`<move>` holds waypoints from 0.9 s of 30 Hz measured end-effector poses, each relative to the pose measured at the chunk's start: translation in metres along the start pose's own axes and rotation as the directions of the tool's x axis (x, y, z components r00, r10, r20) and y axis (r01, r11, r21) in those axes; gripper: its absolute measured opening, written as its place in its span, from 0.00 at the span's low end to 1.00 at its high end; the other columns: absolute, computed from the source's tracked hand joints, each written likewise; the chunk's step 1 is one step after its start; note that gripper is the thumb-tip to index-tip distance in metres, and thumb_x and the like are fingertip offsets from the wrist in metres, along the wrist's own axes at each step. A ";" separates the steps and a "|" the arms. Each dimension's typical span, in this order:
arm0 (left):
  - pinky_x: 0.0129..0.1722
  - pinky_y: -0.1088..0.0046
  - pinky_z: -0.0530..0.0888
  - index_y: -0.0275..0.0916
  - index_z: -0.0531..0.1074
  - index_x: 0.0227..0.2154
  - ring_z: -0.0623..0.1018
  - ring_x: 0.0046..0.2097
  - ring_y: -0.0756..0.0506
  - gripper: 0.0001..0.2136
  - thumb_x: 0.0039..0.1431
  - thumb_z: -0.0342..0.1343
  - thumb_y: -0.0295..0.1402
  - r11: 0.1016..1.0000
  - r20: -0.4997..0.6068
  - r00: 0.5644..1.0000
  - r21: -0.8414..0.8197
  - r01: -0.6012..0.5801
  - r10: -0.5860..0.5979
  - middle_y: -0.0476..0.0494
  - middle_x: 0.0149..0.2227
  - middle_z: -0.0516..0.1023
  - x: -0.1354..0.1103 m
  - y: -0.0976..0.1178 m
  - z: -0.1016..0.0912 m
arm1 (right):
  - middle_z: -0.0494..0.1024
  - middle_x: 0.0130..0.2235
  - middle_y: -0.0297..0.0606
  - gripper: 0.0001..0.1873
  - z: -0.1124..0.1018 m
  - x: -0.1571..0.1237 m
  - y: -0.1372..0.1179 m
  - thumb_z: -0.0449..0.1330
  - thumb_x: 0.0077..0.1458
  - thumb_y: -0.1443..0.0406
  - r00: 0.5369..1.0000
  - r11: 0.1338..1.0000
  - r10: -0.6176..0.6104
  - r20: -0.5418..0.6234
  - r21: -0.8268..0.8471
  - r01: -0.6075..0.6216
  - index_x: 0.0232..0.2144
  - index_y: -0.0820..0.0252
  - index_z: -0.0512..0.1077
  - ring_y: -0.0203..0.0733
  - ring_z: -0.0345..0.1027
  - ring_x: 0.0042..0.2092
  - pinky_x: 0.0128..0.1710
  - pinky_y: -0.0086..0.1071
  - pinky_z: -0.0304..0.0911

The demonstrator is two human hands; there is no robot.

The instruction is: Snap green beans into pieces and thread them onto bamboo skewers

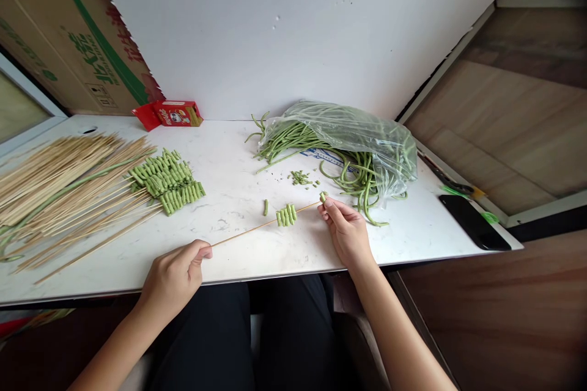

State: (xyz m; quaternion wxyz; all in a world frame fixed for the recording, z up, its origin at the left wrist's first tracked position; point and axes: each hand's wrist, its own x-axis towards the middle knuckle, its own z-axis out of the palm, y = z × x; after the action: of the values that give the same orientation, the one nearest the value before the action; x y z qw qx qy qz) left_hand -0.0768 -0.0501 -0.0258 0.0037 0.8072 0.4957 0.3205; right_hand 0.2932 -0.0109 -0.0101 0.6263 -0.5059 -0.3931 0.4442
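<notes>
Closed around one end of a thin bamboo skewer (247, 231) is my left hand (177, 272), near the table's front edge. Several short green bean pieces (287, 215) sit side by side across the skewer's middle part. My right hand (346, 229) pinches one cut bean piece (323, 197) at the skewer's far tip; whether the tip has entered it, I cannot tell. One loose bean piece (266, 207) lies on the table just behind the skewer. To the left, finished bean skewers (167, 180) lie stacked with their bean ends toward the middle.
Bare bamboo skewers (55, 177) spread over the left side, with a long bean across them. A clear plastic bag (348, 125) of long green beans (293, 140) lies at the back right. Bean scraps (300, 178), a red box (177, 114) and a black phone (474, 222) are also here.
</notes>
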 end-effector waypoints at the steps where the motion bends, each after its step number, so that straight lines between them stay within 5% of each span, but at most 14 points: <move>1: 0.33 0.77 0.76 0.42 0.75 0.34 0.84 0.31 0.49 0.12 0.73 0.49 0.28 1.000 -0.001 1.000 0.003 -0.005 0.005 0.52 0.31 0.84 0.000 0.000 0.000 | 0.82 0.35 0.38 0.15 0.000 0.000 0.000 0.73 0.56 0.50 1.000 1.000 -0.004 -0.001 -0.003 0.004 0.38 0.53 0.86 0.44 0.70 0.37 0.46 0.42 0.67; 15: 0.34 0.77 0.75 0.42 0.74 0.34 0.84 0.31 0.50 0.11 0.73 0.49 0.28 1.000 -0.001 1.000 -0.004 -0.019 0.019 0.53 0.31 0.83 -0.002 -0.002 0.001 | 0.85 0.36 0.39 0.13 -0.003 0.000 0.005 0.75 0.55 0.52 1.000 1.000 0.008 -0.008 0.021 -0.008 0.38 0.51 0.87 0.48 0.75 0.42 0.51 0.43 0.68; 27: 0.33 0.78 0.74 0.41 0.73 0.34 0.82 0.29 0.50 0.12 0.74 0.49 0.29 0.999 -0.005 1.000 -0.031 -0.021 0.021 0.53 0.30 0.82 0.001 0.000 0.000 | 0.80 0.33 0.37 0.15 0.001 0.002 0.000 0.76 0.52 0.51 0.999 0.992 0.030 -0.013 0.120 -0.028 0.34 0.54 0.86 0.41 0.68 0.36 0.44 0.40 0.67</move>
State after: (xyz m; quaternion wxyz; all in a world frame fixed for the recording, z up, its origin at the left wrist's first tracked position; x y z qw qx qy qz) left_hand -0.0766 -0.0495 -0.0253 0.0117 0.8113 0.4822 0.3302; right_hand 0.2932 -0.0093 -0.0097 0.6518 -0.4763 -0.3540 0.4723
